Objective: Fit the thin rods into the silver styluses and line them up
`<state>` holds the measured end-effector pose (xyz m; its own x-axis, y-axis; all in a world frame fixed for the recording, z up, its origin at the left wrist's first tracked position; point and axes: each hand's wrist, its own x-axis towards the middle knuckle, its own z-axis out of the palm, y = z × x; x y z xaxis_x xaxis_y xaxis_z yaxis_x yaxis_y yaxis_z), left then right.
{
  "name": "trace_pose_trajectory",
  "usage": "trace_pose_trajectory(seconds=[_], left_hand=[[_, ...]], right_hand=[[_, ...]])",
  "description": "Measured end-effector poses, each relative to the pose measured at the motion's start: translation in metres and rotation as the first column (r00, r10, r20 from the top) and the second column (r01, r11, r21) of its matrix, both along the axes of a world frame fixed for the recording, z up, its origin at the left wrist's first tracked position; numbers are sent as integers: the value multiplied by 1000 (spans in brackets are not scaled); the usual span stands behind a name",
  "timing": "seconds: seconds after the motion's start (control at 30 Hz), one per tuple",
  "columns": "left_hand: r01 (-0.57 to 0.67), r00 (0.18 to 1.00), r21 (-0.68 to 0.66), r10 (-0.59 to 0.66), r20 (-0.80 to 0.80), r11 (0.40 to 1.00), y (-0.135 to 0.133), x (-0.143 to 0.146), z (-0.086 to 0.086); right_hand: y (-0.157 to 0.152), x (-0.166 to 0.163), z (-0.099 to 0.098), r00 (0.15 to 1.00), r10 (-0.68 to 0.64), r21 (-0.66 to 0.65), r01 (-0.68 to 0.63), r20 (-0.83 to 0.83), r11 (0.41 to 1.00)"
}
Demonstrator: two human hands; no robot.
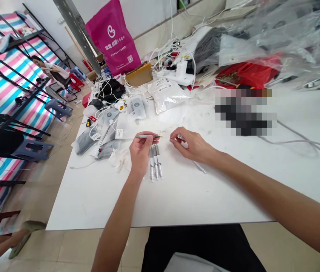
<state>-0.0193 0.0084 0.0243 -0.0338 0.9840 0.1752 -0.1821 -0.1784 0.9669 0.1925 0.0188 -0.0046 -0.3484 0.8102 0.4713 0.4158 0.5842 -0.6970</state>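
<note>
- L hand: over mid worktop; narrow grip, thumb + fingers pinching a slim grey pen part; its dark, yellow-ended tip sticks out twd R hand
- R hand: just across from that tip, not touching it; fingers curled narrow round a pale tube; can't tell if anything finer sits btwn the fingertips
- Three pens: side by side, flat on worktop, btwn the hands & front edge, nearer L hand; roughly square to front edge
- White strip: on worktop, partly under R forearm; can't tell what it is
- Crumpled tissue: just beside L wrist, on the side twd left edge
- Grey pouches: nr left edge, w/ white cables about them
- White packet: farther back, beyond both hands
- Magenta bag: upright nr back left corner
- Red bag: nr back edge, right part; pixelated patch in front, contents can't be told
- Another person: seated off past left edge, well apart
</note>
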Motion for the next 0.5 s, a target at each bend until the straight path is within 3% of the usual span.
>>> trace_pose_trajectory(seconds=[0.3, 0.5], left_hand=[[20, 1000, 41, -20, -4, 999, -4, 4, 3], [51, 998, 63, -48, -35, 997, -10, 12, 3]], right_hand=[[2, 0, -2, 1000, 21, -10, -20, 20, 1000], [0, -2, -1, 996, 59, 50, -63, 63, 997]])
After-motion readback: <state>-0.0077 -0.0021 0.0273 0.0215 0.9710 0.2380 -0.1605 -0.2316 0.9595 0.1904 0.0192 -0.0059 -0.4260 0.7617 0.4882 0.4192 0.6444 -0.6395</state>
